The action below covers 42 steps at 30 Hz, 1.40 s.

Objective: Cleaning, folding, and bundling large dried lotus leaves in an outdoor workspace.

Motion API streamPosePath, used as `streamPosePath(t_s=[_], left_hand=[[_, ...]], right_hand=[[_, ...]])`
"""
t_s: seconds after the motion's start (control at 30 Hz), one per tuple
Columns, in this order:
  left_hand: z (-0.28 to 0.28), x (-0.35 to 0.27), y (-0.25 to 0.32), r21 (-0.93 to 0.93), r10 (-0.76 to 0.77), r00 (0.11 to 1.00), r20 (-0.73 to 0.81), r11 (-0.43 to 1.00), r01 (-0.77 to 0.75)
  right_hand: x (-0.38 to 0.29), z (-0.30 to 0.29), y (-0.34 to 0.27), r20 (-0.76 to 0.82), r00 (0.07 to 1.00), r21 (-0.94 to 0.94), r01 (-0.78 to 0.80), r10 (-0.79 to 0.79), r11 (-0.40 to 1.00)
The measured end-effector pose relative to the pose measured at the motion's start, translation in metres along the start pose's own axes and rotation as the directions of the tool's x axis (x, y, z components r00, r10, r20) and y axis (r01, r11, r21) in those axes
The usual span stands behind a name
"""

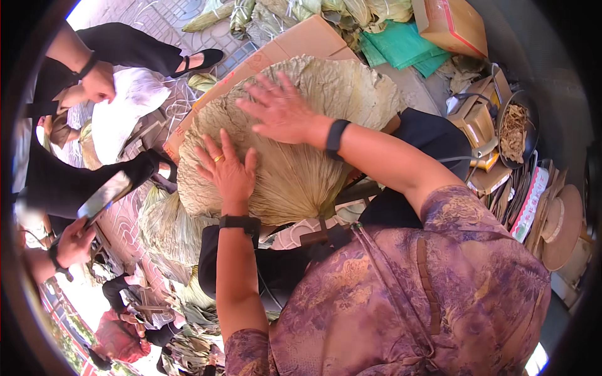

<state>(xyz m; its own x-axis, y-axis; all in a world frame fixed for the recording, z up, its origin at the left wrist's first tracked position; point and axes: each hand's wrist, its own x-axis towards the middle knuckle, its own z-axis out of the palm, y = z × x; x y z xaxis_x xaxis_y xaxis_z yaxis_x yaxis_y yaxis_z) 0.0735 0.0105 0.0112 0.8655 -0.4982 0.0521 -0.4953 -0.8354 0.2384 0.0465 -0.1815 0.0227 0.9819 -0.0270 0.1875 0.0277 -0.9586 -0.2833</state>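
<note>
A large dried palm-like leaf fan (291, 178), pleated and tan, lies spread in front of me, partly over a flattened cardboard box. Its pleats run together near my lap. My left hand (228, 171) rests flat on the fan's left part, fingers apart, a ring on one finger. On the fan's upper middle is my right hand (280, 110), slightly blurred, with its fingers spread; whether it touches the surface I cannot tell. Neither hand grips anything. Each wrist has a dark band.
The cardboard (301, 40) extends beyond the fan. More dried leaves (174, 225) lie at left; bundled ones are at the top beside green plastic sheeting (404, 44). Boxes and a dark pan (529, 127) of dried strips stand right. People stand at left, one holding a phone (104, 197).
</note>
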Motion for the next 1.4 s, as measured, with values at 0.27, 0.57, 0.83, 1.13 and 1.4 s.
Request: streamPosePath(t_s=[0.27, 0.57, 0.83, 1.13, 1.4], left_hand=[[0.032, 0.004, 0.005, 0.09, -0.006, 0.957, 0.291, 0.996, -0.021], [0.031, 0.011, 0.005, 0.17, -0.074, 0.925, 0.374, 0.985, 0.01], [0.034, 0.01, -0.005, 0.152, -0.066, 0.916, 0.395, 0.988, 0.006], [0.015, 0.004, 0.005, 0.151, -0.032, 0.938, 0.344, 0.988, -0.021], [0.001, -0.09, 0.084, -0.045, 0.116, 0.909, 0.401, 0.993, -0.107]], right_hand=[[0.014, 0.025, 0.033, 0.339, 0.94, 0.044, -0.052, 0.034, 0.998], [-0.027, 0.003, 0.082, 0.256, 0.955, 0.055, -0.17, 0.15, 0.984], [-0.093, -0.001, 0.099, 0.142, 0.809, -0.022, -0.574, 0.571, 0.819], [-0.087, -0.018, 0.066, 0.059, 0.882, 0.052, -0.47, 0.467, 0.881], [-0.091, -0.001, 0.029, 0.315, 0.911, 0.051, -0.298, 0.267, 0.953]])
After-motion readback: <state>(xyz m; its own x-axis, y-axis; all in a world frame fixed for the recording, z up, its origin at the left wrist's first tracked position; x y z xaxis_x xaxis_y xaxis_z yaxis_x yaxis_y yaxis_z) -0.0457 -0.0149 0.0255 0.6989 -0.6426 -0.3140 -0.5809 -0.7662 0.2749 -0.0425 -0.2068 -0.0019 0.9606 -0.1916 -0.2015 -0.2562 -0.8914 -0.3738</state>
